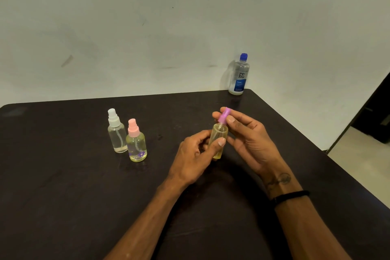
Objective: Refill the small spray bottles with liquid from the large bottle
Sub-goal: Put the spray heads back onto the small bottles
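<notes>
Left hand [197,154]: gripping one small clear yellowish spray bottle [218,140].
Right hand [248,139]: pinching its purple plastic spray cap [224,115].
Standing: two small spray bottles [136,143], one large blue-capped bottle [239,75].

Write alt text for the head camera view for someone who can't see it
Over a dark table, a left hand holds a small yellowish spray bottle while the right hand pinches its purple spray top. Two more small spray bottles, one white-topped, one pink-topped, stand to the left; a large blue-capped bottle stands at the far edge.

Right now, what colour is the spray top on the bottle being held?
Purple spray top, clearest in the head view.
</notes>
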